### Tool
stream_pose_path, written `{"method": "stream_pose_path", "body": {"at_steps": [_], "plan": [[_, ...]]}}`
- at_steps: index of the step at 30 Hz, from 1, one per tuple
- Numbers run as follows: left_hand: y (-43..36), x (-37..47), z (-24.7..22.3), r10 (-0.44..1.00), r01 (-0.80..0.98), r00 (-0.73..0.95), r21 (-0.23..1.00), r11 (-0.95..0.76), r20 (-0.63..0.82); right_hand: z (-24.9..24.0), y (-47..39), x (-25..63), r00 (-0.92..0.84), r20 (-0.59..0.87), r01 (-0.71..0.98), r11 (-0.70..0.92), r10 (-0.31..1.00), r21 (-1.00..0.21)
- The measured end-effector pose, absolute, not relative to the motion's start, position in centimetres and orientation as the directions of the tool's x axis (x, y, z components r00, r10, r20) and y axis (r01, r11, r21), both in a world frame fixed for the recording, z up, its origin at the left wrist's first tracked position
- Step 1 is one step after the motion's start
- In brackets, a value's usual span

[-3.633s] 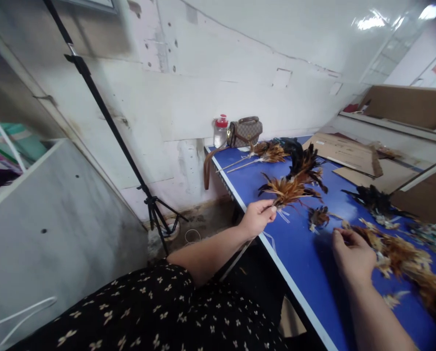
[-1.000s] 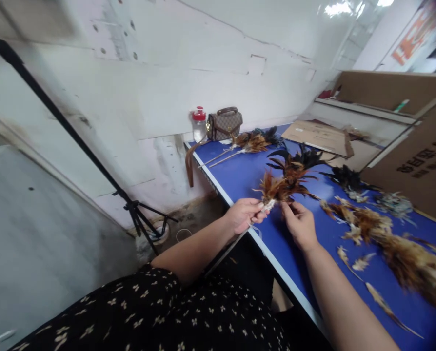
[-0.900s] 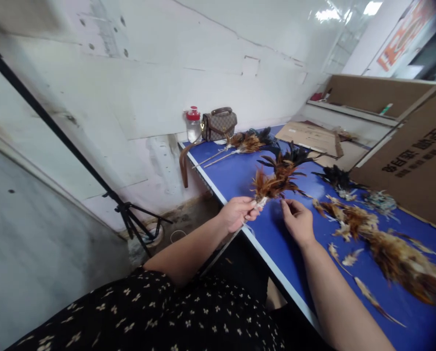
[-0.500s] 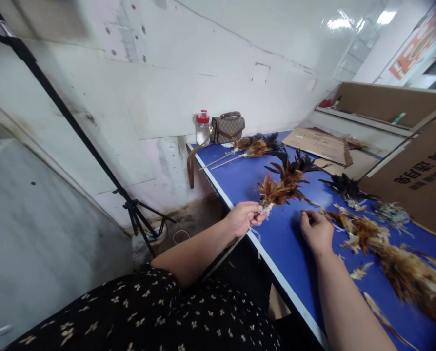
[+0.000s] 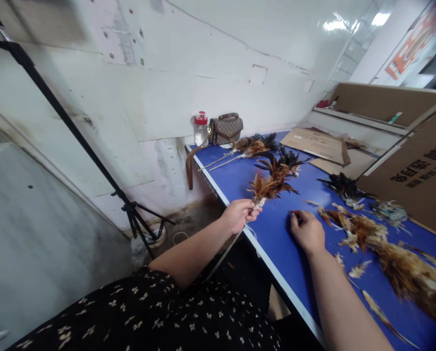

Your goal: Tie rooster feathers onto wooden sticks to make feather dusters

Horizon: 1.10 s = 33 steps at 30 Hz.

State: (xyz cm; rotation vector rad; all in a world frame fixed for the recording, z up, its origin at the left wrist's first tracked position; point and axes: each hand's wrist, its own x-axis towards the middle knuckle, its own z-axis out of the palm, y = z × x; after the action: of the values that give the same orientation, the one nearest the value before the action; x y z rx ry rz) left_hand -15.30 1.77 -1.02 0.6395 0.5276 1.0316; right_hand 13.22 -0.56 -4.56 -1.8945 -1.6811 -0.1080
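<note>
My left hand [image 5: 241, 215] is closed round the white-bound base of a feather duster [image 5: 271, 183], just over the table's near edge. Its brown and black feathers point away from me, and a thin stick runs down below the hand. My right hand [image 5: 307, 231] rests low over the blue table, fingers curled in; whether a small thing is pinched there is hidden. Right of it lies a long strip of brown and cream feathers [image 5: 371, 231]. A loose pale feather [image 5: 360, 269] lies beside my right forearm.
Two finished-looking feather dusters [image 5: 252, 146] lie at the back by a handbag [image 5: 228, 129] and a red-lidded bottle [image 5: 201, 129]. Black feathers [image 5: 344, 187] and a bluish bundle [image 5: 389, 213] lie at the right, before a cardboard sheet [image 5: 419, 170]. A black tripod [image 5: 130, 204] stands at left.
My right hand has drawn a little left, away from the feather strip. The feather duster in my left hand has shifted slightly left. The view has also shifted slightly.
</note>
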Motion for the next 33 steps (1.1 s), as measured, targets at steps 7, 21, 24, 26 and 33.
{"method": "stream_pose_path", "body": {"at_steps": [7,21,24,26,33], "plan": [[1.9,-15.4,-1.2,0.9,-0.617,0.423,0.692,0.374,-0.109,-4.7,-0.7,12.6,0.165,0.44,0.949,-0.021,0.883,-0.315],[1.8,-15.3,-1.4,0.895,-0.607,0.441,0.711,0.355,-0.071,-4.5,-0.7,19.5,0.574,0.593,0.815,-0.471,0.566,-0.339],[1.8,-15.3,-1.4,0.897,-0.608,0.439,0.715,0.345,-0.06,-4.6,-0.4,20.4,0.598,0.581,0.798,-0.477,0.552,-0.368],[1.8,-15.3,-1.4,0.897,-0.61,0.438,0.715,0.342,-0.056,-4.0,-0.3,20.7,0.588,0.602,0.806,-0.451,0.54,-0.384],[1.9,-15.0,-1.3,0.899,-0.606,0.434,0.719,0.34,-0.059,-3.2,-0.6,21.7,0.618,0.617,0.784,-0.437,0.487,-0.44]]}}
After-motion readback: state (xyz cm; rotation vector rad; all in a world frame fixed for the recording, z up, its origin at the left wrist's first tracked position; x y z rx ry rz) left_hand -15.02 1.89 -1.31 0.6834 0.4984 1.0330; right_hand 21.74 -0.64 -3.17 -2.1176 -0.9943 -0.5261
